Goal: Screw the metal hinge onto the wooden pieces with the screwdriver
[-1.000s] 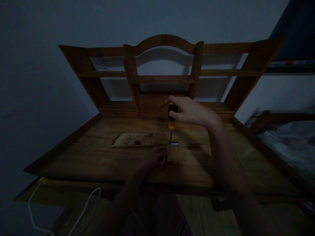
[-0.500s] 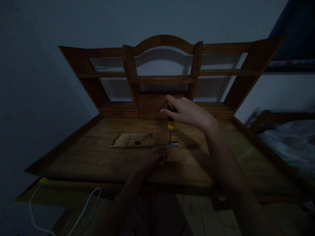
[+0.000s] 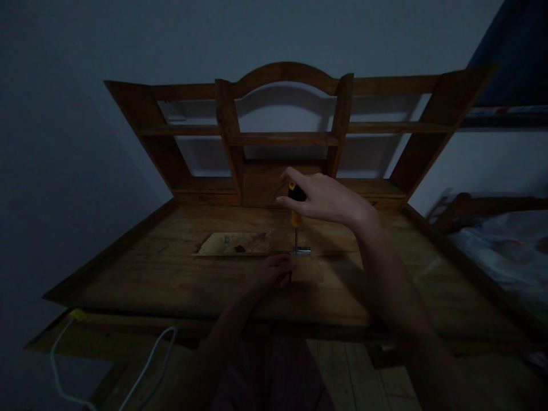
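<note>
My right hand (image 3: 319, 195) grips a screwdriver (image 3: 296, 219) with a yellow and black handle, held upright. Its shaft runs down to a small shiny metal piece, perhaps a hinge (image 3: 303, 250), at the far edge of a small wooden board (image 3: 307, 268). The tip meets the left end of the metal, where any screw is too small to make out. Fingers of my left hand (image 3: 274, 270) are closed on the board's left edge. The board lies on the wooden desktop (image 3: 171, 279).
A splintered, pale wooden strip (image 3: 235, 242) lies left of the board. Behind stands a wooden shelf unit (image 3: 282, 138) against the wall. A white cable (image 3: 149, 358) loops below the desk's front left. Bedding (image 3: 505, 251) lies to the right.
The screwdriver handle leans very slightly left of where it was, and my right fingers have shifted a little around it. My left hand stays at the board's edge.
</note>
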A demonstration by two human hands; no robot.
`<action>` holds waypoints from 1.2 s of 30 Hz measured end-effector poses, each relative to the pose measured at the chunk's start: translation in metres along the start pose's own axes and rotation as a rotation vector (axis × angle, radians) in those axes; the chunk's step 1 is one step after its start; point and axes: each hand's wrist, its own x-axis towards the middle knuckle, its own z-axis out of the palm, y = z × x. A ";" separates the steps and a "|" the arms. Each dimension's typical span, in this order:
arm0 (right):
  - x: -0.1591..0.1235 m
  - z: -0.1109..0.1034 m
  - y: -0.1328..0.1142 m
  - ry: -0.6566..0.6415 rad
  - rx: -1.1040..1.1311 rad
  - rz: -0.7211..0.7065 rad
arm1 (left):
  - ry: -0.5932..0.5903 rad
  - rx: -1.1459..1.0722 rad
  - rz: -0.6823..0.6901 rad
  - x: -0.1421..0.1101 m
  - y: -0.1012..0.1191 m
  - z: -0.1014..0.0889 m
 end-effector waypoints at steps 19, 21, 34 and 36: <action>0.002 -0.003 0.008 0.009 -0.030 -0.038 | 0.021 -0.010 -0.015 -0.001 0.000 0.000; 0.000 -0.003 0.007 0.024 -0.076 0.023 | 0.017 -0.002 -0.004 0.000 -0.002 -0.001; 0.000 -0.003 0.006 0.019 -0.094 0.035 | 0.060 -0.009 -0.027 -0.001 0.001 0.002; 0.000 -0.005 0.006 0.010 -0.119 0.048 | 0.064 -0.018 -0.042 -0.001 0.000 0.002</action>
